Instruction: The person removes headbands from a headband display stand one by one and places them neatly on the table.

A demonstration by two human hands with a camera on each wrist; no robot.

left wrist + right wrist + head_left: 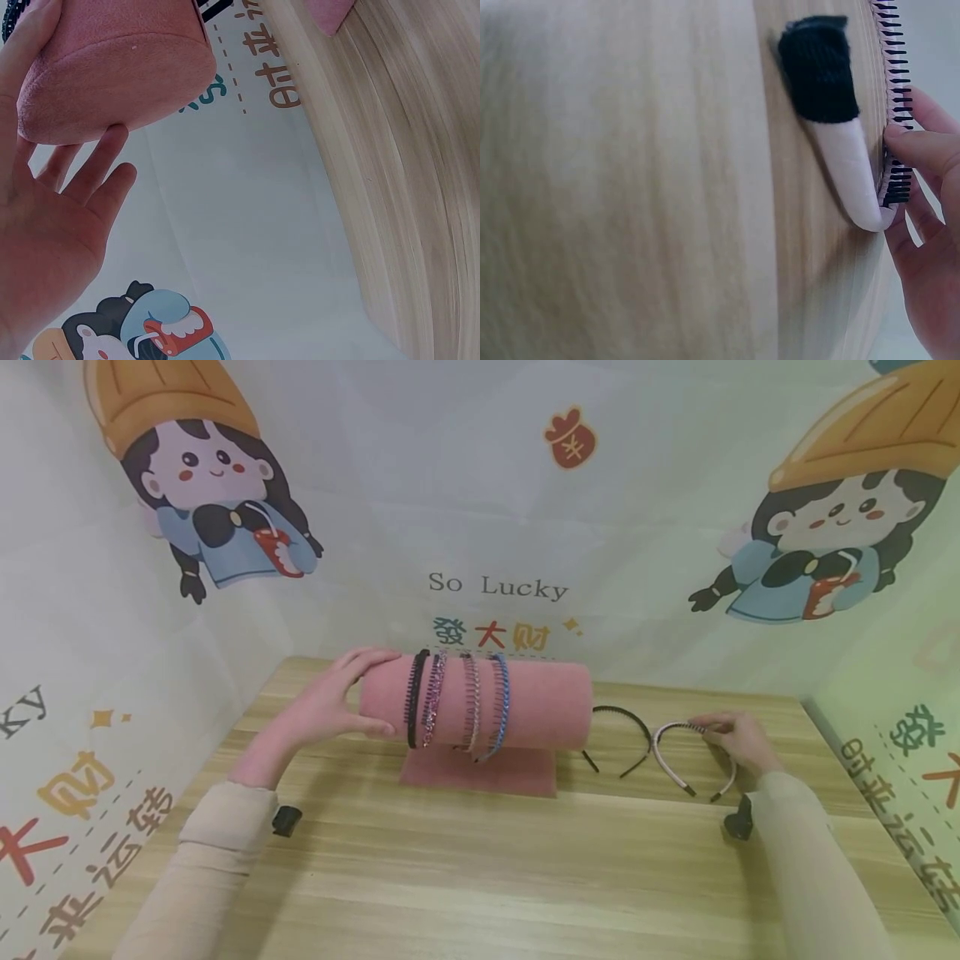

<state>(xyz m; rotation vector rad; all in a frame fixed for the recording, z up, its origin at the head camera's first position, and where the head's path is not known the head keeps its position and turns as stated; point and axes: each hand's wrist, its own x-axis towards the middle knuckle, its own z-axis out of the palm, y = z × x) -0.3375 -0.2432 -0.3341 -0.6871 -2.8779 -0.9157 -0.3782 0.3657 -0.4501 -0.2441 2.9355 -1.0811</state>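
A pink plush headband display roll [551,706] lies sideways on its pink base [480,774]. My left hand [322,702] grips its left end, fingers over the top and thumb along the front; the left wrist view shows the roll's round end [120,86] between thumb and fingers. Around the roll sit a black headband [414,702], a purple glittery one [432,702], a silvery one [474,703] and a blue one [504,702], all toothed. My right hand [742,742] pinches a pale toothed headband [667,767] with dark tips, thumb against its teeth in the right wrist view.
A thin black headband [633,718] lies between the roll and the pale headband. The wooden table [480,877] meets a printed cloth backdrop [420,493] behind and at both sides. A black wrist device [738,820] sits by the right cuff, another [287,820] by the left.
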